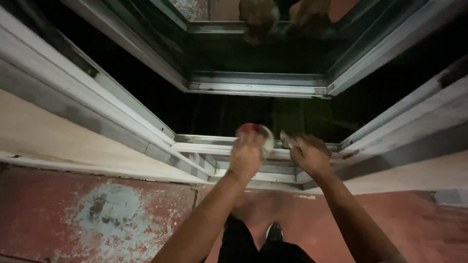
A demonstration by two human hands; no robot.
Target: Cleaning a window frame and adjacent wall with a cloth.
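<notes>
My left hand (pixel 247 155) grips a small round container with a red lid (pixel 253 130), held over the lower rail of an open aluminium window frame (pixel 204 141). My right hand (pixel 309 153) is closed on a small pale scrap, perhaps a cloth (pixel 285 140), just to the right of the container and touching the rail. Both forearms reach up from the bottom of the view. Dark open space lies beyond the rail.
The window's side frames (pixel 122 104) slant away left and right, with an upper sash rail (pixel 258 87) above. Below the sill is a worn red wall and floor (pixel 112 214). My dark shoe (pixel 274 232) shows at the bottom.
</notes>
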